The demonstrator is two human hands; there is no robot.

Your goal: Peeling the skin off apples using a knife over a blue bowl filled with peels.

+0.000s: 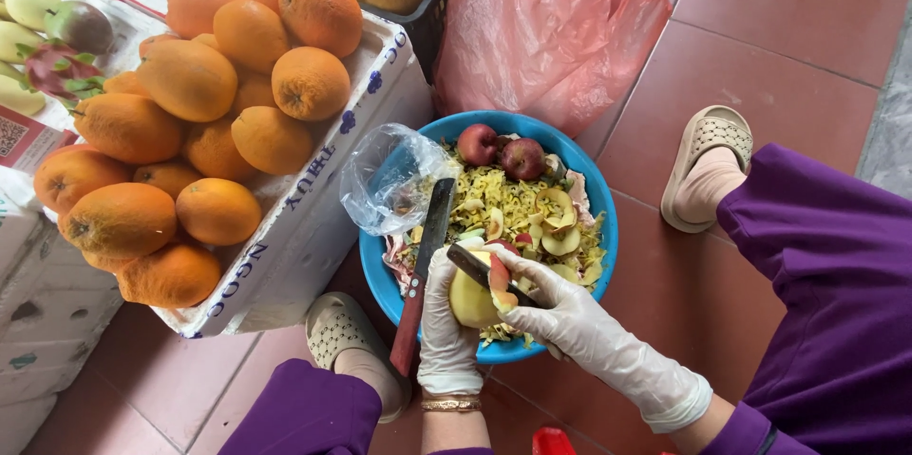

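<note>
— Head view first: where's the apple?

— Left hand (446, 322) has it. From where I'm watching, the half-peeled apple (472, 298) sits at six o'clock over the blue basin (600, 227), pale flesh showing, with a red flap of skin hanging at its three o'clock side.

— And the grip on each side?

— Left grip is closed around the apple, gloved fingers curled over its nine o'clock face. Right hand (570, 317) is closed on a dark-handled peeler (484, 270); its long axis runs from ten o'clock to four o'clock, the blade end lying across the apple's top.

— So which way does the fruit lie from the tool hand?

— At nine o'clock from it, touching. I'd judge the blade crosses the apple rather than running along it.

— Anything else close?

— A red-handled knife (425, 274) leans on the basin rim at eight o'clock, two whole red apples (501, 151) rest on peelings at twelve, and a crate of oranges (313, 227) stands at nine o'clock.
</note>
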